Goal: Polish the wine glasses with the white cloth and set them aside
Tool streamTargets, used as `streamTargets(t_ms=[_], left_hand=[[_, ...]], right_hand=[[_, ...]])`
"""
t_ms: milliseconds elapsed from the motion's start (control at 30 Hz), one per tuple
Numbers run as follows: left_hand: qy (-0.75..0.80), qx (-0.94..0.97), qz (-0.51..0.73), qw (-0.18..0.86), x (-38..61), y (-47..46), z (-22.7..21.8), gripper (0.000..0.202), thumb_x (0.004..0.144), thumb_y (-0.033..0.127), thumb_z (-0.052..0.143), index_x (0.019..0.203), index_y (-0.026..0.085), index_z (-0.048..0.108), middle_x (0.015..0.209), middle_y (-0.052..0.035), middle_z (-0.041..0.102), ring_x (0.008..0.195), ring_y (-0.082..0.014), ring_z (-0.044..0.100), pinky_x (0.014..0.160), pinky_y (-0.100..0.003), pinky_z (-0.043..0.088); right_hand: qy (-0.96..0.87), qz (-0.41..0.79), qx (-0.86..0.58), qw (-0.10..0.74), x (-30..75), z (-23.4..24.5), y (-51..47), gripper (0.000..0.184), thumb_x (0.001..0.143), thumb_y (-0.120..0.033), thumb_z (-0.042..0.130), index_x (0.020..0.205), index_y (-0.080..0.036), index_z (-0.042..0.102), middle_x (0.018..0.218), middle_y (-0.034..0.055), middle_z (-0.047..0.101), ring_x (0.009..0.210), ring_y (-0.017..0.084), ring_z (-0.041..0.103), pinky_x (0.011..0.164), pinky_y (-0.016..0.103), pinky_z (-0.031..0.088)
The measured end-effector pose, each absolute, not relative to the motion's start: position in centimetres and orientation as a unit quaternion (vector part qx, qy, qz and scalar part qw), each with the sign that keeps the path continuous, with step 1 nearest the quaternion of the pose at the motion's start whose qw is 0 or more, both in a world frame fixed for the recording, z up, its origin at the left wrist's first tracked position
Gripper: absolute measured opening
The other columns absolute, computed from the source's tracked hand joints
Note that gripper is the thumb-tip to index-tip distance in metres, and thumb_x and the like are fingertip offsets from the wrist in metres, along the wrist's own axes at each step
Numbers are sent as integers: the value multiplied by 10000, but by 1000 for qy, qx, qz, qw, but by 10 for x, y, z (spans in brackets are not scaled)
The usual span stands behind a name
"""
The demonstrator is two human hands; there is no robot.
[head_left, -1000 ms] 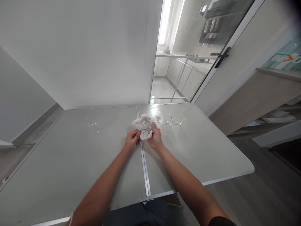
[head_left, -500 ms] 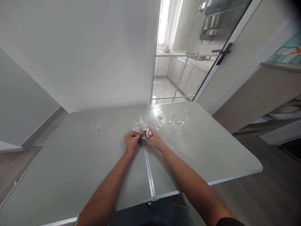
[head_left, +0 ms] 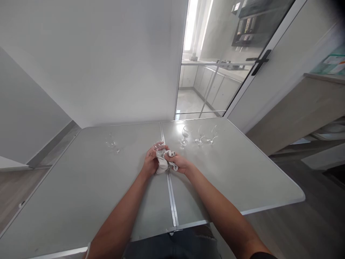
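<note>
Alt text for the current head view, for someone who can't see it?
A person's left hand holds a clear glass while the right hand grips a white cloth against it, over a pale table. Three stemmed glasses stand toward the far edge at right; another glass is at left.

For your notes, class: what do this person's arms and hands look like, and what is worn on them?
The left hand and right hand are ungloved, and no watch shows at either wrist. Left forearm and right forearm are bare. Near the picture's bottom, a black edge, probably a sleeve, shows on the right; a thin pale edge on the left is unclear.
</note>
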State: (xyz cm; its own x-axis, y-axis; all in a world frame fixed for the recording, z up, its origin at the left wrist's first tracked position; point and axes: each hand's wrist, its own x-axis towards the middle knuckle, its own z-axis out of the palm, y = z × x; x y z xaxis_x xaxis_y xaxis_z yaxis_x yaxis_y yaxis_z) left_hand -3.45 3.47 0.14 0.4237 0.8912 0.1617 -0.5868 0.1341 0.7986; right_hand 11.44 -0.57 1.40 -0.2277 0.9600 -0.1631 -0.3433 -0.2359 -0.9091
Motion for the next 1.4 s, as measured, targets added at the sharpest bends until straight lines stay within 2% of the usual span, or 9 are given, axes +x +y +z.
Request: streamTargets(t_ms=[133, 267, 533, 667, 800, 900, 1067, 1333, 1400], left_hand=[[224, 417, 572, 670, -34, 41, -6, 561, 730, 469, 841, 1166, 163, 665, 1111, -158, 739, 1009, -283, 711, 902, -397, 533], [245, 414, 629, 611, -32, 44, -9, 587, 676, 374, 899, 1178, 181, 662, 1132, -153, 743, 1109, -286, 686, 989, -398, 507], [226, 380, 571, 692, -38, 40, -6, 573, 773, 544, 775, 1190, 161, 686, 1219, -181, 713, 1101, -322, 694, 899, -418, 555], [223, 376, 613, 658, -35, 45, -8, 549, 709, 448, 865, 1154, 182, 687, 1213, -160, 716, 1170, -295, 666, 1011, -410, 506], [227, 372, 641, 632, -35, 50, -9, 521, 718, 409, 874, 1156, 218, 666, 1255, -144, 699, 1175, -256, 661, 1040, -402, 490], [239, 375, 613, 653, -36, 48, -9, 514, 759, 467, 827, 1171, 198, 677, 1239, -157, 706, 1155, -282, 672, 1001, -421, 516], [226, 372, 574, 693, -35, 43, -7, 529, 783, 487, 794, 1188, 163, 689, 1257, -176, 700, 1131, -289, 686, 978, -410, 524], [238, 378, 638, 627, -33, 51, -12, 490, 734, 421, 860, 1122, 176, 690, 1214, -165, 717, 1103, -264, 696, 995, -385, 505], [241, 379, 636, 627, -34, 51, -14, 471, 754, 415, 846, 1125, 170, 690, 1197, -163, 723, 1096, -259, 697, 986, -379, 510]], right_hand=[[-591, 500, -470, 424, 117, 16, -3, 248, 828, -416, 660, 873, -184, 584, 778, 22, 631, 709, 164, 564, 675, 285, 439], [-708, 202, -587, 337, 112, 17, -1, 165, 752, -144, 571, 911, -185, 553, 825, 54, 638, 816, 213, 574, 786, 329, 420], [-498, 633, -419, 419, 111, 20, -6, 316, 863, -501, 582, 913, -189, 593, 811, 48, 647, 710, 192, 599, 680, 323, 474], [-636, 374, -538, 409, 110, 20, -7, 98, 826, -278, 604, 874, -192, 603, 813, 52, 650, 787, 215, 592, 741, 322, 448], [-713, 114, -606, 334, 100, 18, -7, 238, 754, -103, 550, 970, -187, 600, 963, 109, 679, 973, 270, 585, 873, 371, 428], [-648, 297, -581, 393, 97, 15, -3, 71, 820, -214, 557, 871, -189, 599, 821, 66, 662, 802, 234, 607, 745, 339, 458], [-404, 679, -423, 444, 108, 17, 0, 359, 783, -520, 680, 869, -178, 615, 781, 52, 656, 672, 188, 602, 621, 324, 486], [-692, 193, -582, 380, 108, 21, -4, 97, 736, -166, 598, 825, -196, 579, 823, 77, 651, 865, 241, 572, 782, 326, 421], [-688, 200, -588, 374, 106, 19, -3, 86, 754, -171, 580, 834, -200, 582, 822, 73, 651, 846, 233, 572, 769, 319, 422]])
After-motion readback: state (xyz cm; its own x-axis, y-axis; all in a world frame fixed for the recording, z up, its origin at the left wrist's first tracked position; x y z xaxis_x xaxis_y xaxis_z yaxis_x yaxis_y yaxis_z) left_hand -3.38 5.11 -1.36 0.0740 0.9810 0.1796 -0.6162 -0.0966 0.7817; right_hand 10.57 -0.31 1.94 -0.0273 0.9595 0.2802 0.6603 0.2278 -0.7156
